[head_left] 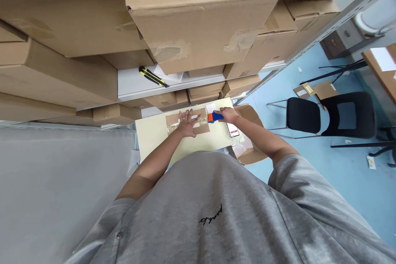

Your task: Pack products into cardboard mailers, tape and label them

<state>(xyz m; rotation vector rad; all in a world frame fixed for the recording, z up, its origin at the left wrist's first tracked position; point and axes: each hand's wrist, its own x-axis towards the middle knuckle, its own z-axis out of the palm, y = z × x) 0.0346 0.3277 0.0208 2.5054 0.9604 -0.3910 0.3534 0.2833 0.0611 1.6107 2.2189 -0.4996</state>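
Right hand [229, 115] on tape dispenser [215, 117], left [187, 123] on carton [202, 128]

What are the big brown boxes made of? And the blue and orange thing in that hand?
The boxes look like corrugated cardboard: matte brown, with creased, scuffed corners. The blue and orange tape dispenser in the right hand seems to be smooth plastic, judging by its bright, even colour.
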